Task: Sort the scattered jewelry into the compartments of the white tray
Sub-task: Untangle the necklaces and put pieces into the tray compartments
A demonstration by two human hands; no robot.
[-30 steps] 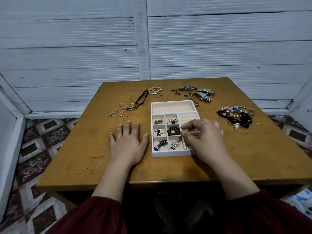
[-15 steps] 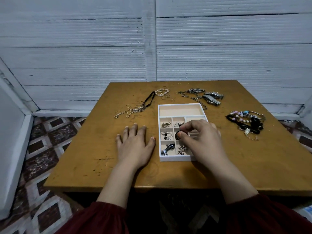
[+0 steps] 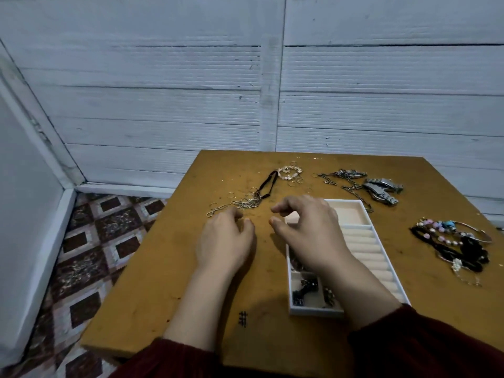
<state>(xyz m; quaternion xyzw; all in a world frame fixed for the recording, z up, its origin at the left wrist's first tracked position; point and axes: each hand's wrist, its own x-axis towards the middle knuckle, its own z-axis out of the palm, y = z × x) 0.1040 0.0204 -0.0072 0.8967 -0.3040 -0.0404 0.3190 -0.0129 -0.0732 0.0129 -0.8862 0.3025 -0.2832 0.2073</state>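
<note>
Here the left hand (image 3: 225,238) curls its fingers down beside the thin chains (image 3: 245,202) on the table (image 3: 163,268); whether it pinches one I cannot tell. The right hand (image 3: 308,230) hovers over the white tray (image 3: 316,312), fingers loosely spread, empty.

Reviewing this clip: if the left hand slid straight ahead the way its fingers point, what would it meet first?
The tangle of thin chains and rings, lying just beyond the fingertips of the left hand; the black cord lies behind that. Whether the fingers touch a chain now is unclear.
</note>
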